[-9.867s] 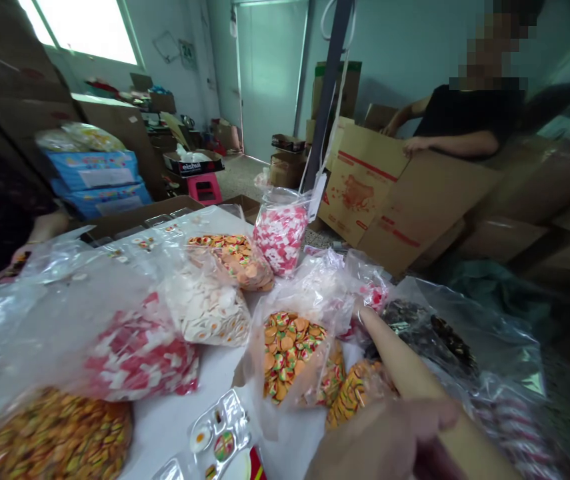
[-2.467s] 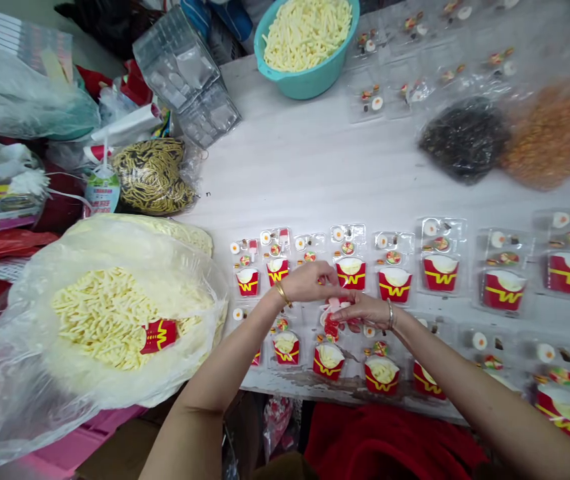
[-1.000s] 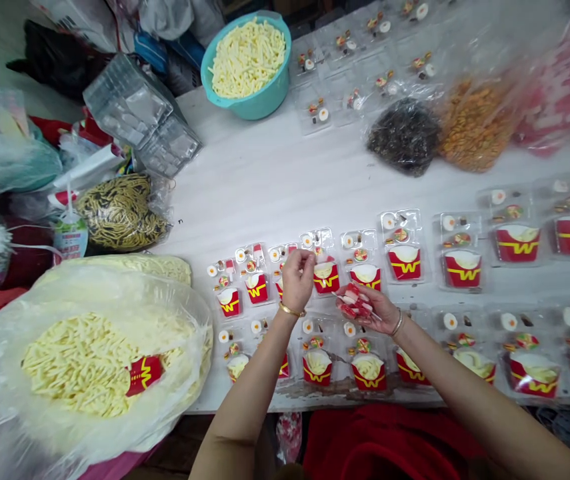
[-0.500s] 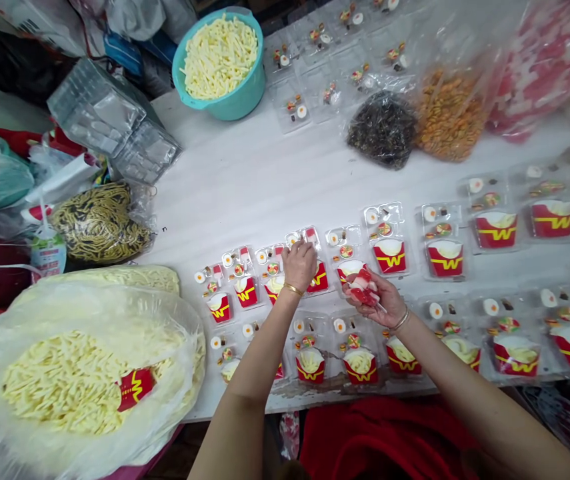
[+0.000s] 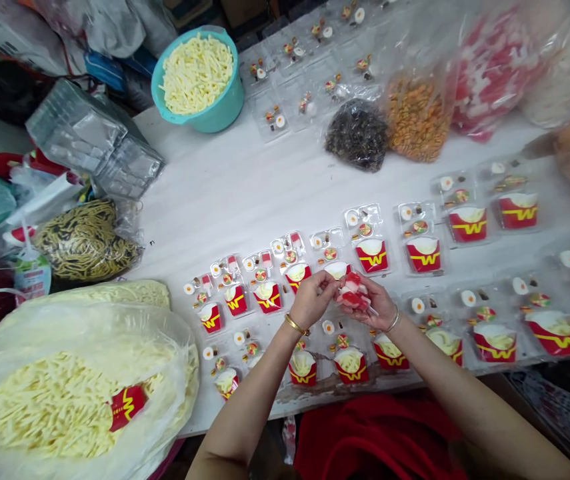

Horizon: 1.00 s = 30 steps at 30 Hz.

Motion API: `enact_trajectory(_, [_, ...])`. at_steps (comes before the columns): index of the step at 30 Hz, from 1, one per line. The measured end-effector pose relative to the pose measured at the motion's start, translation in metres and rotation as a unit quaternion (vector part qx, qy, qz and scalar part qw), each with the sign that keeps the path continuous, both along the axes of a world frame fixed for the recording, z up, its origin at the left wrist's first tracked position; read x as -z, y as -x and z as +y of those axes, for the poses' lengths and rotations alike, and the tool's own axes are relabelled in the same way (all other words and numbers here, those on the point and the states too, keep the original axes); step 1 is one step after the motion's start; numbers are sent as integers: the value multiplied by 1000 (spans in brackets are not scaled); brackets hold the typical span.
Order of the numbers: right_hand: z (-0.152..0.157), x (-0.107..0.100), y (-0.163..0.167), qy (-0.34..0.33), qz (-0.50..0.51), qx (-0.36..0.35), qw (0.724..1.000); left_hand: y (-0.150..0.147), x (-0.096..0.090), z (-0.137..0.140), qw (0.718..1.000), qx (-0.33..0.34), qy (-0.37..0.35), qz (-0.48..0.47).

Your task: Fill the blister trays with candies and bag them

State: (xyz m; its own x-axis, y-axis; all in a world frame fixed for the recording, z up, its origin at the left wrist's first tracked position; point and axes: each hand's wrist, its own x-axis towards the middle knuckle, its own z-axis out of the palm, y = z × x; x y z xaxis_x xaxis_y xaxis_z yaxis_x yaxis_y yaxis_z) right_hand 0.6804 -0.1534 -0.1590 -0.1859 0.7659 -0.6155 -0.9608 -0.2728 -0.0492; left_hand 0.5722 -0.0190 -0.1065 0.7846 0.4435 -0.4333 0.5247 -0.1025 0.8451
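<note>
A bunch of red-and-white toy ice pops [image 5: 353, 293], some with white sticks showing, lies in my right hand [image 5: 375, 305], whose fingers curl round it. My left hand [image 5: 312, 299] is beside it, fingers pinched together and touching the bunch's left edge; what sits between the fingertips is hidden. Beyond my hands runs a row of clear plastic trays with toy eggs, small toy foods and red fries cartons. One tray just above my left hand carries a fries carton [image 5: 297, 275] and a red-and-white ice pop [image 5: 295, 240]. Trays farther left hold similar pops.
Bags of dark pieces [image 5: 357, 135], orange pieces [image 5: 419, 120] and pink-and-white pieces [image 5: 495, 73] stand at the back right. A turquoise basin [image 5: 215, 117] of toy fries is at the back. Stacked clear trays [image 5: 85, 133] and a large fries bag [image 5: 165, 333] are on the left.
My left hand has moved right from the tray with the ice pop to the bunch in my right hand. The view has shifted slightly; my right hand still holds the bunch.
</note>
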Motion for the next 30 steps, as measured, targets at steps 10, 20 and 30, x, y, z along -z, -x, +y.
enact_trajectory(10, [-13, 10, -21, 13, -25, 36, 999, -22, 13, 0, 991, -98, -11, -85])
enact_trajectory(20, [-24, 22, -51, -20, -61, 79, 995, -55, 44, 25, 985, -145, 11, -92])
enact_trajectory(30, [-45, 16, -47, 16, -19, 137, 990, -64, 68, 38, 901, 32, -420, -105])
